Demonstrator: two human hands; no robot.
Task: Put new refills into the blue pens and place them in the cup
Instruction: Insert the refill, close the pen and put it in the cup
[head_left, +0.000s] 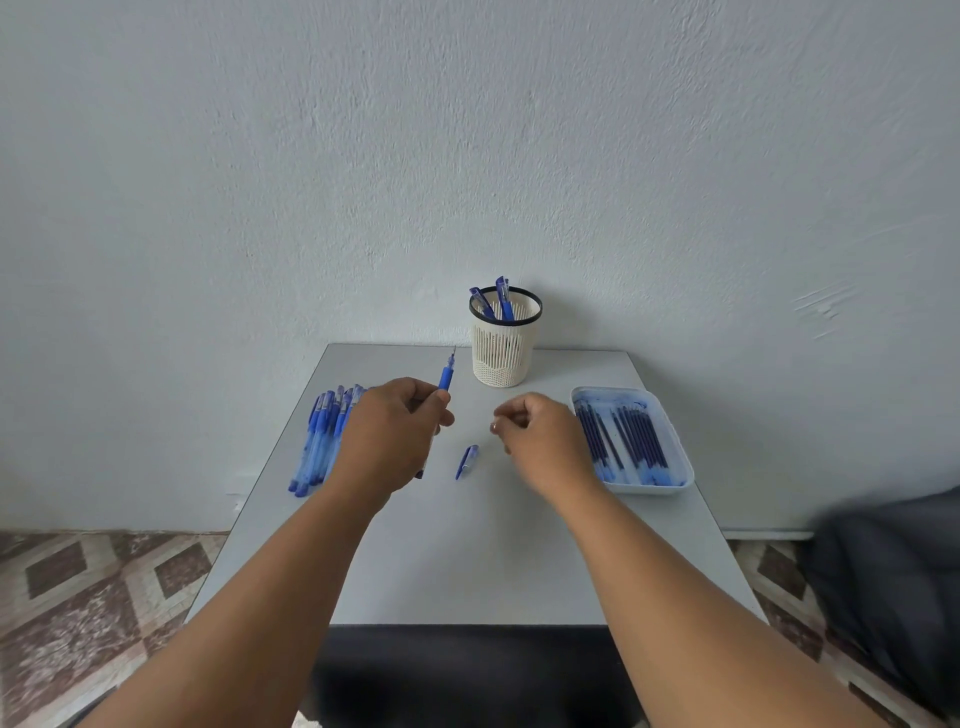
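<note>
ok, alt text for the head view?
Left hand holds an uncapped pen over a grey table; right hand is curled, apparently empty, cap lying between them. Cup behind, pens left, refill tray right.

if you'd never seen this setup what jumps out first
Probably the left hand mid-table, gripping an uncapped blue pen with its tip pointing up and away, its loose cap lying on the table between the hands. Behind it, by the wall, stands a slotted cream cup already holding a few pens. A row of pens lies at the left and a tray of refills at the right.
</note>
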